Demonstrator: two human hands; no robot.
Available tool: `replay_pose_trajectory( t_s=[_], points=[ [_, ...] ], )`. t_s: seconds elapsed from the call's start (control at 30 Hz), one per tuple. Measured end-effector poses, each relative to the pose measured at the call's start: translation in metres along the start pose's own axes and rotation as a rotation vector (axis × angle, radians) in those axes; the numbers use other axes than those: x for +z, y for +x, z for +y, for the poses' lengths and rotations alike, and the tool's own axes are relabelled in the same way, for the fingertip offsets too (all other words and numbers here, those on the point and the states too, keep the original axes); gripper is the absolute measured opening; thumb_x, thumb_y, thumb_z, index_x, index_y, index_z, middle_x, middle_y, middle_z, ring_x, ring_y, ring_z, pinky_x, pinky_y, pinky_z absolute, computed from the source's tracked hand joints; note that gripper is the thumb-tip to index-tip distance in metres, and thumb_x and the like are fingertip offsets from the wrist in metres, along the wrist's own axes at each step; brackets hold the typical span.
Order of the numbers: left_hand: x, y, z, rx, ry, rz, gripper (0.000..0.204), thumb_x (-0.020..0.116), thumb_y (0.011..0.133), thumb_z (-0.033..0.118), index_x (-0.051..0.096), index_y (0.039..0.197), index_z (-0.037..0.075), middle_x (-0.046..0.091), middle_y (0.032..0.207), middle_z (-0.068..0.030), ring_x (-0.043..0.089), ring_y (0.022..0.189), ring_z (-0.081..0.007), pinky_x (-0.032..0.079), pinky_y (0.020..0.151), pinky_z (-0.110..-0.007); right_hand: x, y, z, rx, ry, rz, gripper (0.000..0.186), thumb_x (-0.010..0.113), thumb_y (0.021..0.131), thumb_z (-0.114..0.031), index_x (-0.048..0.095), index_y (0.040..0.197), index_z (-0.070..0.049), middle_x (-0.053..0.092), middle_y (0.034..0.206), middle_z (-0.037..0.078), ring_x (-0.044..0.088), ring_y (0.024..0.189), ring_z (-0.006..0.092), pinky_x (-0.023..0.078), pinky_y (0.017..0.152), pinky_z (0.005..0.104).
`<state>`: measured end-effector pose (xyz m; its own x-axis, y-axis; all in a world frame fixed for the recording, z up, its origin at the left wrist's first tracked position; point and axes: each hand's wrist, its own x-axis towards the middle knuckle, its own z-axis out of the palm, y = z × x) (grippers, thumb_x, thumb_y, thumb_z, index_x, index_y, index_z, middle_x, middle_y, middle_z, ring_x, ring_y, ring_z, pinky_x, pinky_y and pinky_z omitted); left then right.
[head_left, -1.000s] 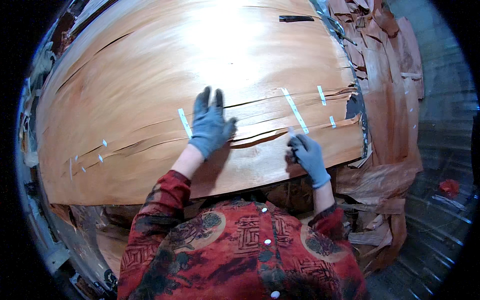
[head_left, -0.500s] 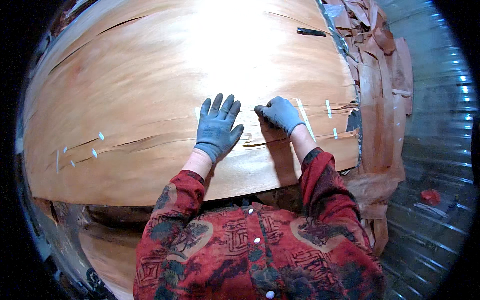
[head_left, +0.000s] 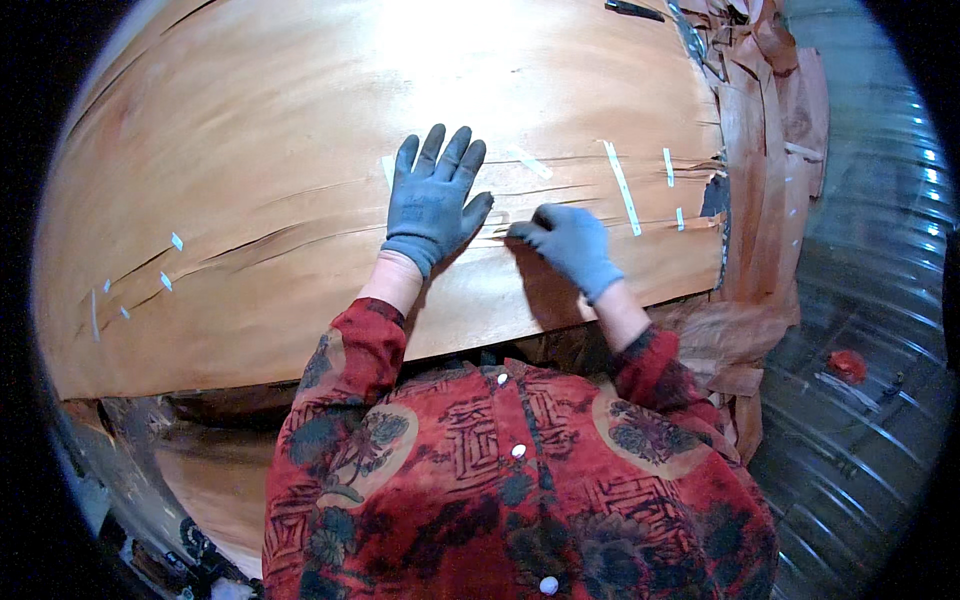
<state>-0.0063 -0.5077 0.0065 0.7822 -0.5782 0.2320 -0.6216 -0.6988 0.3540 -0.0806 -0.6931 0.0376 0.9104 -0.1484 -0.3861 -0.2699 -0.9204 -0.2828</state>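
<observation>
A wide sheet of thin wood veneer (head_left: 300, 310) lies before me, with long dark splits running across it. My left hand (head_left: 432, 205), in a grey glove, rests flat on the sheet with its fingers spread. My right hand (head_left: 570, 245), gloved alike, has its fingers pinched together low over a split, just right of the left thumb. Whatever the pinch holds is hidden. Beyond the right hand, a white tape strip (head_left: 533, 163) lies slantwise over another split. A longer tape strip (head_left: 622, 190) is to its right, and another tape strip (head_left: 388, 170) shows beside the left fingers.
Short tape pieces (head_left: 177, 241) dot the splits at the left, and more tape (head_left: 669, 167) is near the right edge. A black bar-shaped object (head_left: 634, 10) lies at the far right. Veneer scraps (head_left: 755, 200) are heaped beyond the edge, beside ribbed translucent sheeting (head_left: 860, 260).
My right hand has drawn nearer to me, onto the nearer split, and the slanting tape strip it covered now shows. My left hand stays spread on the sheet. The view has shifted.
</observation>
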Motion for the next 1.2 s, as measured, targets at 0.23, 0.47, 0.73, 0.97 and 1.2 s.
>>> replay_pose_trajectory(
  t_s=[0.23, 0.47, 0.73, 0.97, 1.2],
  points=[
    [-0.011, 0.003, 0.003, -0.017, 0.087, -0.133, 0.089, 0.064, 0.068, 0.063, 0.040, 0.138, 0.012, 0.034, 0.145, -0.0097, 0.026, 0.136, -0.0308, 0.011, 0.113, -0.048, 0.014, -0.009, 0.025, 0.100, 0.292, 0.194, 0.040, 0.061, 0.082, -0.046, 0.065, 0.079, -0.007, 0.064, 0.072, 0.015, 0.062, 0.066, 0.0305, 0.048, 0.060, 0.0389],
    [-0.007, 0.010, 0.008, -0.035, 0.095, -0.148, 0.093, 0.061, 0.067, 0.063, 0.039, 0.138, 0.008, 0.031, 0.146, -0.0129, 0.022, 0.136, -0.0349, 0.008, 0.111, -0.051, -0.015, -0.011, 0.086, 0.053, 0.870, 0.879, 0.029, 0.055, 0.093, -0.022, 0.055, 0.109, 0.001, 0.063, 0.098, 0.011, 0.060, 0.083, 0.0156, 0.050, 0.071, 0.0272],
    [-0.010, 0.008, 0.008, -0.007, 0.109, -0.140, 0.093, 0.065, 0.063, 0.060, 0.041, 0.134, 0.003, 0.034, 0.143, -0.0174, 0.026, 0.133, -0.0390, 0.011, 0.109, -0.056, -0.022, 0.066, 0.009, -0.248, -0.113, 0.672, 0.088, 0.056, 0.079, -0.054, 0.022, 0.145, -0.008, 0.017, 0.152, 0.016, 0.014, 0.141, 0.0296, 0.005, 0.113, 0.0480],
    [-0.014, 0.015, 0.013, -0.010, 0.103, -0.191, 0.098, 0.068, 0.060, 0.057, 0.036, 0.136, 0.004, 0.034, 0.142, -0.0189, 0.026, 0.132, -0.0404, 0.012, 0.108, -0.057, 0.016, 0.097, -0.020, -0.243, -0.153, 0.496, 0.076, 0.049, 0.084, -0.054, 0.030, 0.143, -0.011, 0.025, 0.150, 0.012, 0.021, 0.139, 0.0268, 0.005, 0.111, 0.0528],
    [-0.014, 0.012, 0.020, 0.009, 0.118, -0.187, 0.097, 0.065, 0.065, 0.056, 0.036, 0.136, -0.003, 0.032, 0.144, -0.0205, 0.021, 0.135, -0.0414, 0.007, 0.111, -0.055, -0.008, 0.030, 0.041, -0.112, -0.090, 0.495, 0.073, 0.052, 0.085, -0.044, 0.027, 0.143, -0.007, 0.022, 0.150, 0.014, 0.018, 0.140, 0.0291, 0.006, 0.112, 0.0496]
  ],
)
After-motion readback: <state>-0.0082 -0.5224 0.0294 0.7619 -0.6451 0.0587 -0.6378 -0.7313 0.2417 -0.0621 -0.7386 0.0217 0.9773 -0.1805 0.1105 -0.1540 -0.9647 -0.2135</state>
